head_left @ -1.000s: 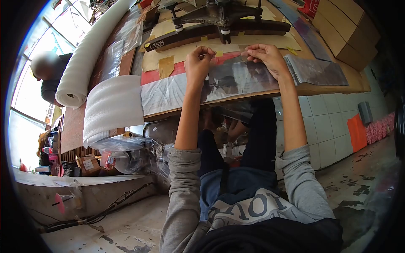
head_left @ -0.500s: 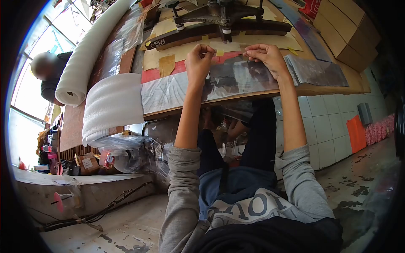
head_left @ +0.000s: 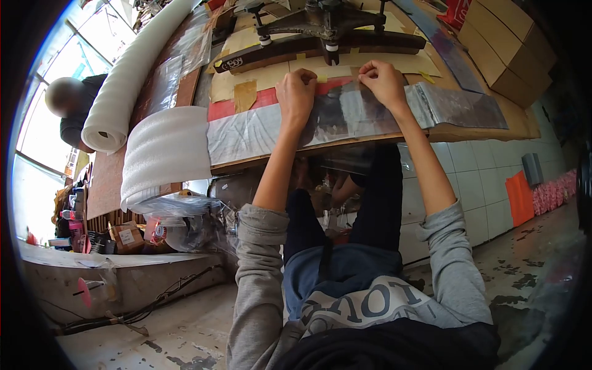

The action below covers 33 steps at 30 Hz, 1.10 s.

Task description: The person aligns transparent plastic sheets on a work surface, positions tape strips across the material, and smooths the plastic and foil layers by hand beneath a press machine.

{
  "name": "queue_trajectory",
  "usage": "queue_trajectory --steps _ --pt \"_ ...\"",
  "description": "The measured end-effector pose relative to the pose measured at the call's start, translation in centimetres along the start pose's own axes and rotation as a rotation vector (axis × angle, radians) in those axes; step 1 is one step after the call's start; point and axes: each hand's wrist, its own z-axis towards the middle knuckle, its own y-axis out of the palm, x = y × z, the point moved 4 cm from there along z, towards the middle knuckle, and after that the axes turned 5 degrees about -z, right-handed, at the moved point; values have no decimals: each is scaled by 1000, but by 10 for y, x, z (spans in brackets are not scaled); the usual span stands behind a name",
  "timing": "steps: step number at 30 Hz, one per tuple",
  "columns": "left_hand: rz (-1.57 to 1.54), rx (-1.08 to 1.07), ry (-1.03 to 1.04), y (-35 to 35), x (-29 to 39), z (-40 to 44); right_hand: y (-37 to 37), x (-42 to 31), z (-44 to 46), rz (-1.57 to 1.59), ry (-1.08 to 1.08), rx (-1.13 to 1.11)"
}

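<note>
My left hand (head_left: pixel 295 97) is closed in a pinch at the far edge of a clear plastic sheet (head_left: pixel 339 111), which lies over a dark patch on the workbench. My right hand (head_left: pixel 383 86) pinches the same sheet to the right, its fingertips bent inward. The held edge is thin and partly hidden by my fingers. A red strip (head_left: pixel 266 97) and white fabric-like sheeting (head_left: pixel 243 134) lie left of my left hand. Just beyond my hands stands a dark metal press bar (head_left: pixel 333 49) with a bracket on top.
White foam sheet (head_left: pixel 166 148) hangs over the bench's left front edge. Beyond it lies a large foam roll (head_left: pixel 117 105), with another person (head_left: pixel 80 111) behind. More grey plastic film (head_left: pixel 468 108) covers the right side. Cardboard boxes (head_left: pixel 505 49) stand at the right back.
My right hand has moved slightly left and away from me, its fingers closing more tightly. My left hand has shifted only a little. The sheet between them has moved slightly.
</note>
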Motion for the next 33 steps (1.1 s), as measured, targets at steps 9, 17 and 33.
queue_trajectory --steps 9,17,33 --pt "208 -77 145 6 5 15 11 -3 23 -124 -172 -9" --pt "277 -69 220 14 -9 25 22 1 36 -149 -120 -3" --pt "427 -192 228 18 -16 19 22 -22 23 -664 -213 -325"
